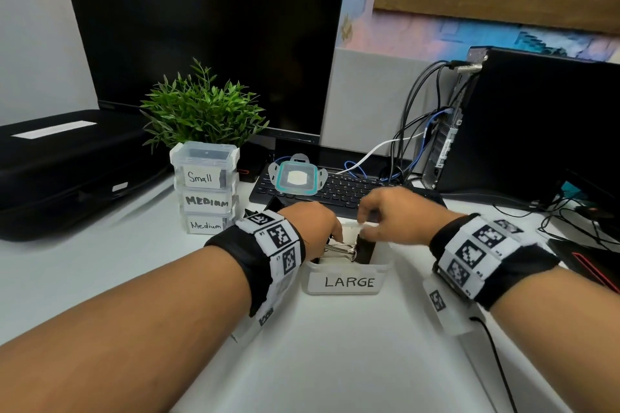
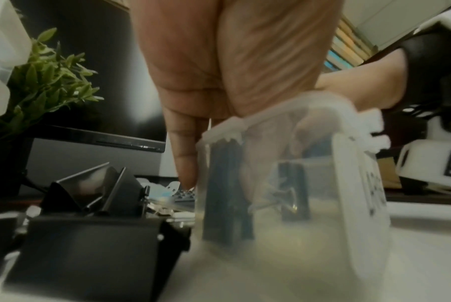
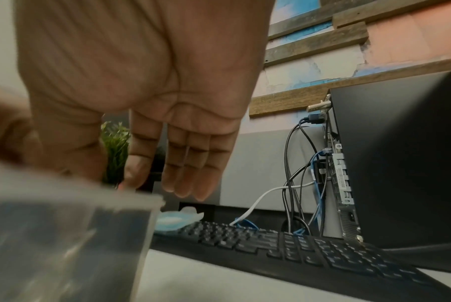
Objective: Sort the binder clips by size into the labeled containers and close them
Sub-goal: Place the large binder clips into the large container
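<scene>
Desk (image 1: pixel 335 362): binder clips (image 1: pixel 365 250) upright in LARGE container (image 1: pixel 345 282).

The white desk (image 1: pixel 335 362) carries the LARGE container (image 1: pixel 345 282), stacked containers (image 1: pixel 205 188), keyboard (image 1: pixel 339 191) and plant (image 1: pixel 201 107).

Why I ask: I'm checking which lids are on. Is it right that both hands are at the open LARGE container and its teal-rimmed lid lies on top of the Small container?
Not quite. Both hands, left hand and right hand, are at the open LARGE container, but the teal-rimmed lid lies on the keyboard, not on the Small container. The head view shows it.
</scene>
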`<state>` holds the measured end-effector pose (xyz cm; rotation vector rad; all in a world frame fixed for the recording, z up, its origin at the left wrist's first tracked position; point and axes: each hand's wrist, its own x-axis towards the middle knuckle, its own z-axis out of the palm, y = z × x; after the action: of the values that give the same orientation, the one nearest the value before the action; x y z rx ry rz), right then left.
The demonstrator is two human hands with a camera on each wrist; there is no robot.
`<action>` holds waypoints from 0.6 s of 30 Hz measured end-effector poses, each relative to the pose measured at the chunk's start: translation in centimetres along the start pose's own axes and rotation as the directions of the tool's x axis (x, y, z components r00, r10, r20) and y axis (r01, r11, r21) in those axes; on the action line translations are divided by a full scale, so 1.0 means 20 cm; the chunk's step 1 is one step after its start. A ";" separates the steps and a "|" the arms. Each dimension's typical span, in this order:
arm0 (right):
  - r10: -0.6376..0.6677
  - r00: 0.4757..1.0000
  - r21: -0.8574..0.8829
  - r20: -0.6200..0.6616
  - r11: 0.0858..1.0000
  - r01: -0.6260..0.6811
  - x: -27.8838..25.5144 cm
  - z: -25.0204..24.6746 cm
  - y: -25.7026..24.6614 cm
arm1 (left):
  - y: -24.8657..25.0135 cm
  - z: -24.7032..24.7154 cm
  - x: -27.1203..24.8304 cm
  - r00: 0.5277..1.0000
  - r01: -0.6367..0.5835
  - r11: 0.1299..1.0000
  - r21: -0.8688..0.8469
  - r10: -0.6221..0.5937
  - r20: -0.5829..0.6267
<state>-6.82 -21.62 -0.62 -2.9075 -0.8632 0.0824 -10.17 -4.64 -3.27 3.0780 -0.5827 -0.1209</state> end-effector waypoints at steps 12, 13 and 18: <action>-0.117 0.992 -0.106 0.038 0.987 0.120 0.35 0.02 -0.24 | -0.19 0.02 -0.27 0.999 0.039 0.999 -0.032 -0.039 0.000; -0.129 0.989 -0.110 0.069 0.985 0.136 0.37 0.03 -0.27 | -0.20 0.02 -0.27 0.999 0.040 0.999 -0.033 -0.040 -0.003; -0.227 0.953 -0.158 0.200 0.953 0.260 0.46 0.05 -0.36 | -0.19 0.03 -0.27 0.999 0.047 0.998 -0.034 -0.048 -0.016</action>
<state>-3.08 -10.49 -0.87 -2.9642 -1.3215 0.2618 -13.73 0.94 -3.54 3.0577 -0.5018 -0.1044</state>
